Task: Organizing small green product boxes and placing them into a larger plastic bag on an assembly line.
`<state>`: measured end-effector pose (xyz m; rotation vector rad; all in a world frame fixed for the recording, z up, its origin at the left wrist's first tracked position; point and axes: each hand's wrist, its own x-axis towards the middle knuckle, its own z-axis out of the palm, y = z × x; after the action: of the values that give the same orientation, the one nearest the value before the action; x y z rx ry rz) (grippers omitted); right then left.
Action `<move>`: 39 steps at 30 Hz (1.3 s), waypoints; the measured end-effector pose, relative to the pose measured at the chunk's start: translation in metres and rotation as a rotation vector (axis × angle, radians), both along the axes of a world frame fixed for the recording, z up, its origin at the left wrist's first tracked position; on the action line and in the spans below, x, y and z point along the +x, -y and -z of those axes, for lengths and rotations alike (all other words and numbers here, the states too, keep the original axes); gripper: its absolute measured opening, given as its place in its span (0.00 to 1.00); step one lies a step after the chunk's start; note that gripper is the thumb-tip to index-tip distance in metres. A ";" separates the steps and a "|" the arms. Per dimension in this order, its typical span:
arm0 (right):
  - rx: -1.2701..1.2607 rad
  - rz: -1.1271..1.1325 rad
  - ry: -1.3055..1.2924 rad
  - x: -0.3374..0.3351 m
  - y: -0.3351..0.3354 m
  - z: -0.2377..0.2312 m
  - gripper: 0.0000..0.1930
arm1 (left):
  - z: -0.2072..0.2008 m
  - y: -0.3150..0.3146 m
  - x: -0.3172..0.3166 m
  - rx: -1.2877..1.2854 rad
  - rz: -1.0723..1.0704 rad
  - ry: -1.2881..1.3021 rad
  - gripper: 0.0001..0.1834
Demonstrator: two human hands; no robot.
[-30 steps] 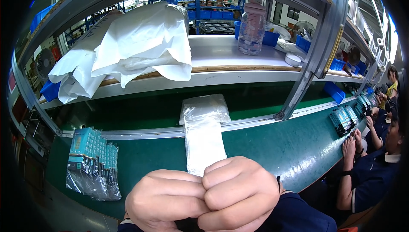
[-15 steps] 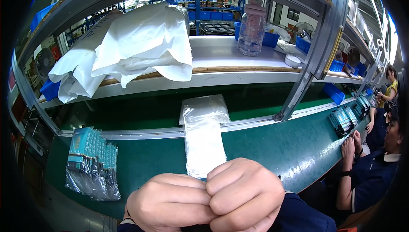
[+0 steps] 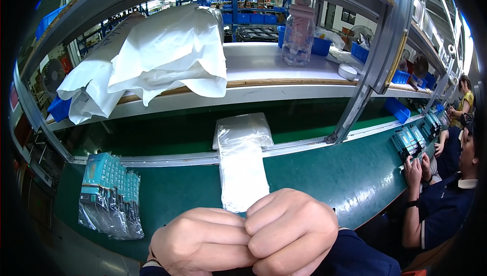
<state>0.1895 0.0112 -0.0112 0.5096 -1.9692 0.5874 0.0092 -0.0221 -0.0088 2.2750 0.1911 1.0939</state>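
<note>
My left hand (image 3: 203, 240) and my right hand (image 3: 294, 230) meet knuckle to knuckle at the near edge of the green table, both closed with fingers curled inward. Whatever may be between the fingers is hidden by the backs of the hands. Just beyond them lies a stack of clear plastic bags (image 3: 243, 174), its far end resting over the metal rail. Off to the left stands a row of teal boxes in clear bags (image 3: 109, 195), apart from my hands.
Above the table runs a white shelf (image 3: 253, 63) with white wrapping sheets (image 3: 172, 53) and a clear bottle (image 3: 298, 35). A metal post (image 3: 357, 103) rises at right. Beyond it, a co-worker's hands (image 3: 417, 168) are near more teal boxes (image 3: 407, 141).
My hands stay together in nearly the same place. At right, the co-worker's hands have risen slightly toward the teal boxes.
</note>
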 end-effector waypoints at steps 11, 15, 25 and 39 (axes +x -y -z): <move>0.085 0.043 0.105 0.000 -0.005 -0.009 0.17 | -0.009 -0.019 -0.002 0.183 0.181 -0.046 0.22; 0.031 0.032 0.030 -0.003 -0.010 0.002 0.17 | 0.003 -0.009 -0.005 0.064 0.059 -0.030 0.10; -0.026 0.030 0.029 -0.001 -0.008 -0.003 0.17 | 0.012 -0.017 -0.004 0.054 0.091 0.035 0.13; 0.067 0.004 0.008 -0.004 -0.014 0.009 0.16 | 0.009 -0.013 -0.003 0.056 0.078 0.051 0.13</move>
<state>0.1858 0.0251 -0.0202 0.5451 -2.0025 0.5236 0.0060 -0.0095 -0.0182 2.2808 0.0511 1.1280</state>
